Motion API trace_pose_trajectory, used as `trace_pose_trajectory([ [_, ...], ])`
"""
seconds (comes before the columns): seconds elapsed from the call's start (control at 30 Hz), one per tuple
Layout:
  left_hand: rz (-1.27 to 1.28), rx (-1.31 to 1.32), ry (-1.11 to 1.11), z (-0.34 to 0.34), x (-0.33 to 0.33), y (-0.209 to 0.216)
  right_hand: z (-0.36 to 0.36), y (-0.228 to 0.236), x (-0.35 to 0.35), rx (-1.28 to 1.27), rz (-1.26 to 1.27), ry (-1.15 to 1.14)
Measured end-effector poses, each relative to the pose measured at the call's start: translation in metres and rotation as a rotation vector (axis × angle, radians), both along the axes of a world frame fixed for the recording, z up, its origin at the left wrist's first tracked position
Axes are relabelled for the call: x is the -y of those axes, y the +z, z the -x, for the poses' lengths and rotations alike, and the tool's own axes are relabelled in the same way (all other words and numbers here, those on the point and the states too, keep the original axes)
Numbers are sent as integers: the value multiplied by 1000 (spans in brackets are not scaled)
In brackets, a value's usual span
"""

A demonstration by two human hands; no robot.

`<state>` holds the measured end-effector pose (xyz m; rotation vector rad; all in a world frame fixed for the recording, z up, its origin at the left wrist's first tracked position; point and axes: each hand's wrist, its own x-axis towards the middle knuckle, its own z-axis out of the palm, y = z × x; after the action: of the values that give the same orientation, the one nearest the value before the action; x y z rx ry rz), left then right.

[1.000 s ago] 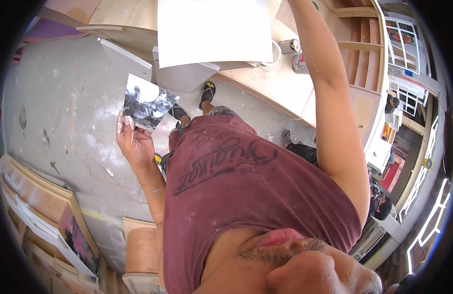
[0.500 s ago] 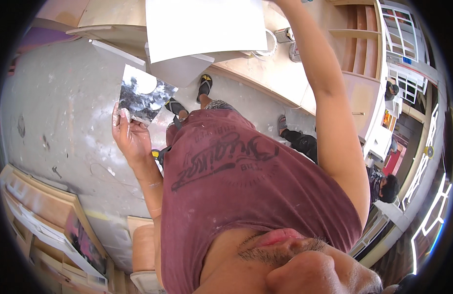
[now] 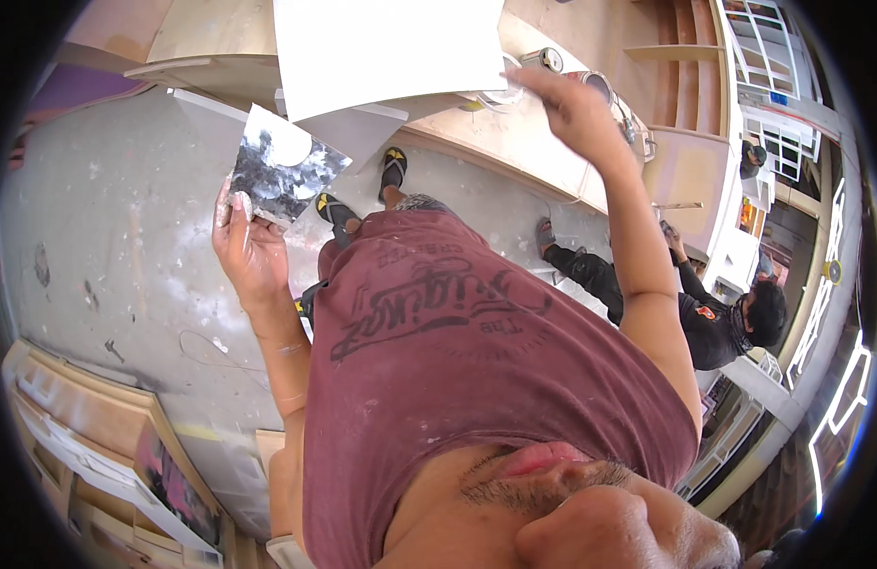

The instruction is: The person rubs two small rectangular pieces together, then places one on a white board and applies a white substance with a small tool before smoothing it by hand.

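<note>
My left hand (image 3: 251, 251) grips the near edge of a flat square board (image 3: 289, 188) smeared black, grey and white, its thumb on top and whitish smudges on its fingers. A smooth white patch (image 3: 289, 147) with a rounded edge covers the far part of that board. A large, bright white panel (image 3: 391, 47) lies ahead, running out of view at the top. My right hand (image 3: 579, 112) is beside the panel's right edge, over the pale wooden surface. Its fingers stretch leftward near a white round container (image 3: 501, 95); I see nothing in them.
Metal cans (image 3: 549, 61) stand on the pale wooden bench (image 3: 552, 152). Beyond it is a wooden shelf unit (image 3: 680, 85). Another person in black (image 3: 713, 332) is at the right. Wooden furniture pieces (image 3: 107, 417) lie on the grey floor (image 3: 107, 237) at lower left.
My right hand has come back from the top edge into full view. The smeared board in my left hand has shifted slightly up. The person in black shows more fully, an arm reaching forward.
</note>
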<state>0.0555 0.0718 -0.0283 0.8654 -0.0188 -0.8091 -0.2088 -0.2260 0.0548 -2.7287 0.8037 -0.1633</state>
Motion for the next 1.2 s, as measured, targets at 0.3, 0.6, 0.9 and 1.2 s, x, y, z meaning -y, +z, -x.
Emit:
trace_pose_trajectory([
  [0.3,-51,-1,69,8,-1,2,-204,-11,137,93,-8,130],
  [0.6,-85,-50,210,15,-9,-19,-290,-68,221,-305,2,242],
  [0.9,-35,-21,176,12,-6,-17,-269,-57,185,-294,10,125],
  [1.2,-66,-48,146,6,-6,-18,-166,-54,62,-318,198,93],
])
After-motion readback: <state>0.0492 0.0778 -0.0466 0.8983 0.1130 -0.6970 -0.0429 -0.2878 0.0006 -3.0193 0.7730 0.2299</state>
